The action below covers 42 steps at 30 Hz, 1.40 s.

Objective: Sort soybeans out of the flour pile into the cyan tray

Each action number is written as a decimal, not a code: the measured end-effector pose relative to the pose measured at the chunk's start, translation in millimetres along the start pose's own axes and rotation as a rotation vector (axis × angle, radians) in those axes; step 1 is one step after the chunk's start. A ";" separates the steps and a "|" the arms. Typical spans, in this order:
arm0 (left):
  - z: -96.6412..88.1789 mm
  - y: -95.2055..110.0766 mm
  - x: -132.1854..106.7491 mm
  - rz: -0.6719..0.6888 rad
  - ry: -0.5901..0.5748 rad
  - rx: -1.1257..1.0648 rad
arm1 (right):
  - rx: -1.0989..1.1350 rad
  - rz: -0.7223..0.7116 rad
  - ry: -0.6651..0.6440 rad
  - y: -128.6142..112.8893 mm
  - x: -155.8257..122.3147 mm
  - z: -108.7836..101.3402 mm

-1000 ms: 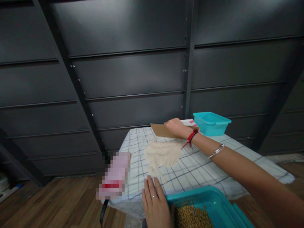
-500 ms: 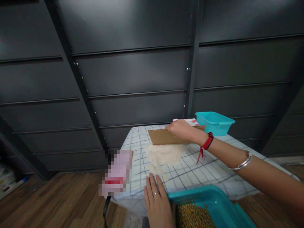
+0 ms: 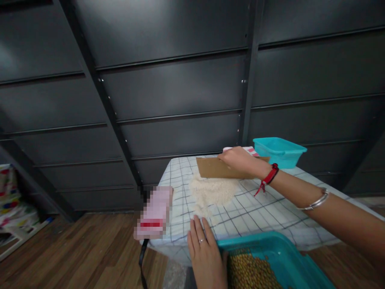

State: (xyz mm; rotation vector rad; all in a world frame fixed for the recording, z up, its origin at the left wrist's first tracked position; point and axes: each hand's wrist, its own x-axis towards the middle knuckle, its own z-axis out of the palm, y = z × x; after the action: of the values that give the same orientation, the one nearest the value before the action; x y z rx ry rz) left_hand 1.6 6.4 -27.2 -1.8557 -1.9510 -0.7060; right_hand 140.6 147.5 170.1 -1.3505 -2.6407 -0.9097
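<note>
My right hand [image 3: 240, 160] is closed on the top edge of a brown cardboard sheet [image 3: 215, 168], held on edge against the far side of a heap of white grain [image 3: 213, 192] on the checked tablecloth [image 3: 255, 212]. A red cord and a silver bangle are on that arm. My left hand [image 3: 206, 257], wearing a ring, lies flat with fingers stretched out on the cloth's near edge. It touches the left rim of a teal tray [image 3: 270, 251] holding yellowish-brown beans [image 3: 252, 273].
A second, smaller teal tub [image 3: 279, 151] stands at the table's far right, beside a red-and-white cloth. A pink blurred object [image 3: 154, 212] sits at the table's left edge. Dark metal wall panels rise behind; wooden floor lies left, with colourful packages at the far left.
My right hand has stood the cardboard up on edge behind the grain heap. The camera has swung slightly left, so everything sits a little further right.
</note>
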 end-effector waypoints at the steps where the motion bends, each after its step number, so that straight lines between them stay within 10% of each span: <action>1: 0.3 0.3 -0.2 0.000 0.003 0.002 | -0.001 0.016 -0.001 2.1 1.4 1.9; 42: 0.1 0.6 4.0 0.035 0.036 0.052 | 0.026 0.050 -0.097 24.7 11.9 15.5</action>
State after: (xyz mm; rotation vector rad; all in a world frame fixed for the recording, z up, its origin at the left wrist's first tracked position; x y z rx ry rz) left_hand 1.9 9.7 -24.9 -1.8298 -1.8921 -0.6674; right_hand 155.2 175.3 172.5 -1.4847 -2.6650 -0.8216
